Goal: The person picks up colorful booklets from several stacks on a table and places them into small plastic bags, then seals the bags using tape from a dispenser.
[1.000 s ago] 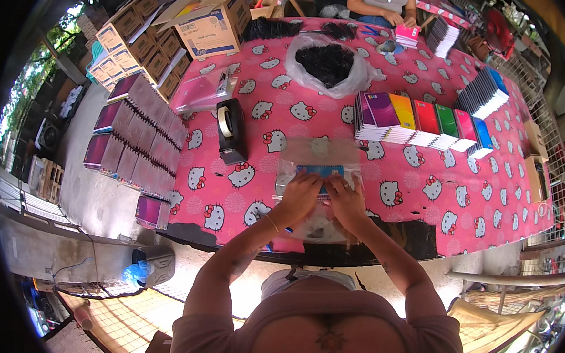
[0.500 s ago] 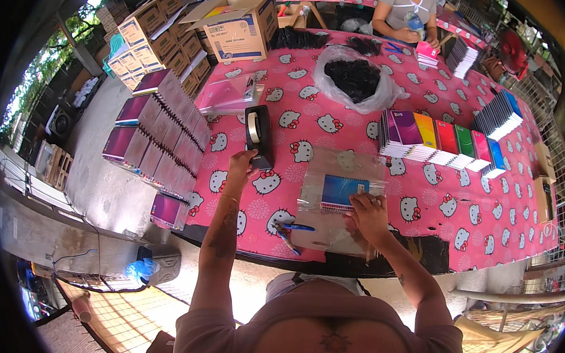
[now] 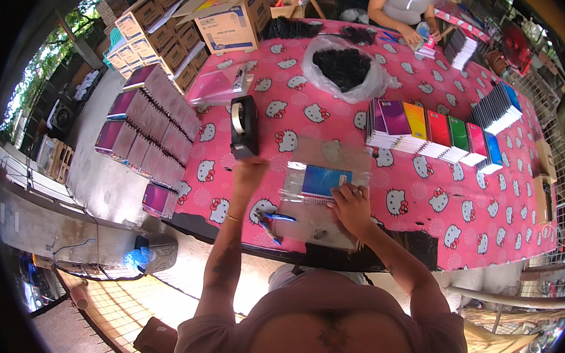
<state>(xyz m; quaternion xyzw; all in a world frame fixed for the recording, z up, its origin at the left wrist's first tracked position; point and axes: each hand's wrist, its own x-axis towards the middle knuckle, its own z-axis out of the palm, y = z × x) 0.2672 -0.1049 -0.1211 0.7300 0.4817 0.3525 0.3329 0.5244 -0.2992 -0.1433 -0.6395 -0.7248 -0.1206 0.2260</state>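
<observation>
A blue spiral notebook (image 3: 327, 181) lies on a clear plastic sheet or sleeve (image 3: 303, 222) in front of me. My right hand (image 3: 350, 205) rests on its lower right part, fingers laid out flat and pressing down. Just below the front end of a black tape dispenser (image 3: 244, 128) is my left hand (image 3: 251, 174), smeared by motion. Whether it holds a strip of tape cannot be made out. Blue-handled pliers (image 3: 274, 223) lie near the table edge, between my left forearm and the plastic.
Spiral notebooks (image 3: 151, 120) are stacked at left; colourful ones (image 3: 432, 132) stand in rows at right. A plastic bag of black pieces (image 3: 342, 69) sits farther back, near a cardboard box (image 3: 229, 29) and pink plastic packets (image 3: 222, 86). Across the table, a person (image 3: 401, 7) handles notebooks.
My left hand has left the tape dispenser's end and moved slightly right, toward the notebook. My right hand stays on the notebook. The whole view has shifted a little.
</observation>
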